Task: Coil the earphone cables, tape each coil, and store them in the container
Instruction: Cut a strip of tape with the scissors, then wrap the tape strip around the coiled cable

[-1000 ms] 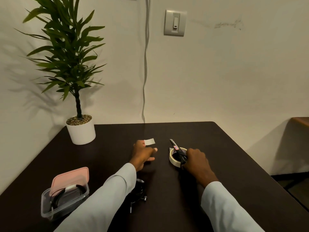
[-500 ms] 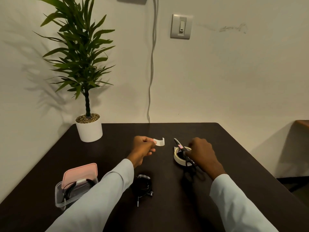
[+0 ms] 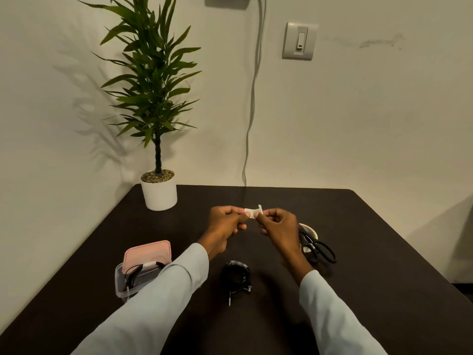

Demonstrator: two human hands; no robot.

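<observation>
My left hand (image 3: 225, 224) and right hand (image 3: 277, 226) are raised over the table (image 3: 371, 252), each pinching one end of a short strip of tape (image 3: 253, 211) between them; below them a black coil (image 3: 236, 274) lies on the table, its plug toward me; the container (image 3: 125, 285) sits at my left, pink lid (image 3: 147, 253) leaning at its back, a taped coil (image 3: 147, 267) inside; scissors (image 3: 316, 248) lie across the tape roll (image 3: 311, 230) at my right.

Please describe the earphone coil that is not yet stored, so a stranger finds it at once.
On the dark table, look between the two sleeves. The loose black coil lies there, plug toward the viewer. Unlike the coil in the container, it carries no white tape.
</observation>
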